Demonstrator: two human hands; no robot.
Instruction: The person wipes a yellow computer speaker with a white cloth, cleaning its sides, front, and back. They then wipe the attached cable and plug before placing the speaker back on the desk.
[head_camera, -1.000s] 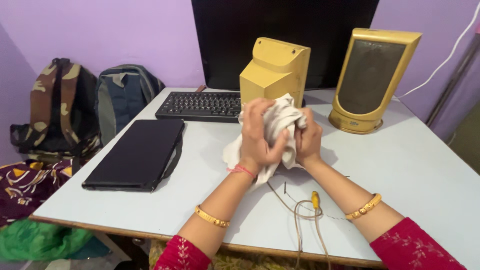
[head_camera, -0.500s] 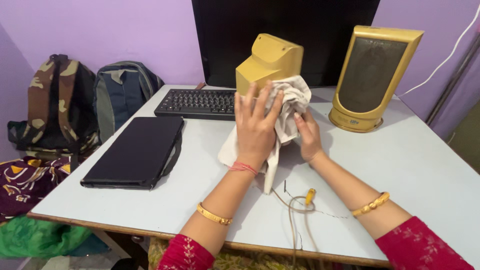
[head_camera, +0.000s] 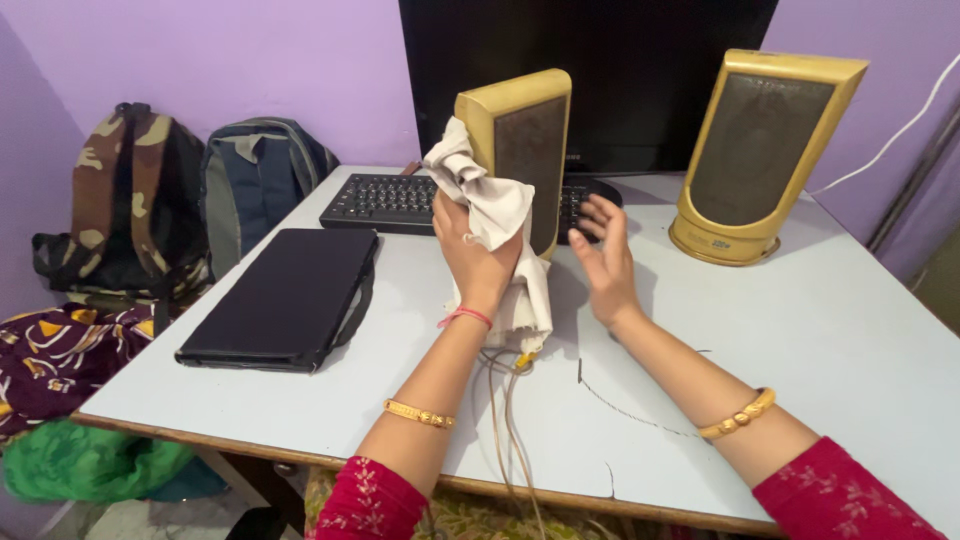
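Head view: left hand (head_camera: 472, 252) clamps the cloth (head_camera: 492, 215) against the yellow speaker's (head_camera: 520, 140) side to grip it, right hand (head_camera: 604, 258) spread open just beside.

The cloth (head_camera: 490, 215) covers the left side of the near speaker (head_camera: 515, 150), and the left hand (head_camera: 472, 255) hides the speaker's base, so can't tell if it's resting on the table. Monitor (head_camera: 590, 70) behind both hands is cut off at the top edge. Part of the keyboard (head_camera: 390, 200) is hidden behind speaker and cloth. The cable (head_camera: 505, 400) below the left hand runs off the bottom edge
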